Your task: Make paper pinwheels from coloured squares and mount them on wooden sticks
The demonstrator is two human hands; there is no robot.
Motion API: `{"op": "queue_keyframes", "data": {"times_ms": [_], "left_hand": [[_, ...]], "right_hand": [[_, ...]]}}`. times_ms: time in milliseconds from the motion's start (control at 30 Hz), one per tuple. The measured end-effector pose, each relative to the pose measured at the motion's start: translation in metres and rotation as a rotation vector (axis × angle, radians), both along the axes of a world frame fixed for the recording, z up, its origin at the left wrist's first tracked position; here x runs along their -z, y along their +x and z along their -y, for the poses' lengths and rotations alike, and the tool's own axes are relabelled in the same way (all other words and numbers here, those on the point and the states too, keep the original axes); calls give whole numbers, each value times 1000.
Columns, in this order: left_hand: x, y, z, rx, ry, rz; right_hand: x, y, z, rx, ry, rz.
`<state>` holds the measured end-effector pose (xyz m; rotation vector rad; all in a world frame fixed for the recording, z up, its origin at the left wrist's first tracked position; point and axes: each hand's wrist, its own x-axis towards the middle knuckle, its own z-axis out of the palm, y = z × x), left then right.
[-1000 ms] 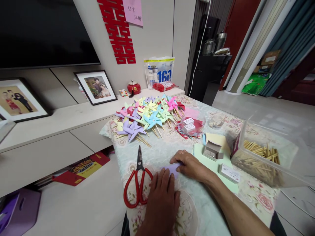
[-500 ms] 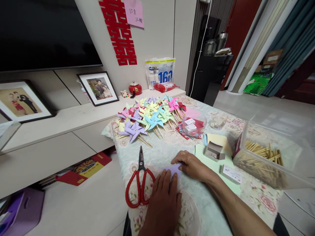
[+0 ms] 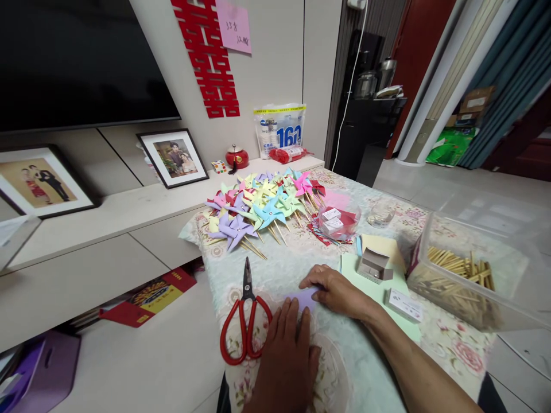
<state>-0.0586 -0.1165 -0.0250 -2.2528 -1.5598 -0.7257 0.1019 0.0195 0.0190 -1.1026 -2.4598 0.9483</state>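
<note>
A small piece of purple paper [image 3: 303, 297] lies on the tablecloth between my hands. My left hand [image 3: 286, 341] rests flat with its fingers stretched over the paper's near edge, pressing it down. At the paper's right side, the curled fingers and thumb of my right hand [image 3: 333, 289] grip it; the fingertips are partly hidden. Just left of my left hand lie red-handled scissors [image 3: 246, 321] with dark blades pointing away from me. Beyond them is a pile of paper pinwheels [image 3: 269, 209] in several colours on wooden sticks.
To the right stand a clear plastic box [image 3: 451, 304] of wooden sticks, an opened small carton [image 3: 374, 265] and a white small box [image 3: 404, 305] on green paper [image 3: 350, 267]. A clear bowl [image 3: 350, 223] with small boxes sits behind. The floral tablecloth [image 3: 467, 353] covers the table.
My left hand has shifted very slightly on the purple paper. My right hand keeps its place and grip. The view has tilted a little.
</note>
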Motion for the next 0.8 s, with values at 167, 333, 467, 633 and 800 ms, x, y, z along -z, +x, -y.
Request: {"op": "queue_keyframes", "data": {"times_ms": [167, 333, 467, 633, 800], "left_hand": [[2, 3, 1, -23, -10, 7], [3, 5, 2, -42, -33, 40], [2, 6, 2, -44, -54, 41], [-4, 4, 4, -10, -77, 83], [-15, 0, 5, -62, -210, 371]], "right_hand": [[-2, -2, 3, 18, 3, -25], [0, -5, 6, 71, 36, -68], [1, -7, 7, 98, 50, -88], [-1, -8, 8, 125, 19, -133], [-1, -6, 6, 160, -81, -249]]}}
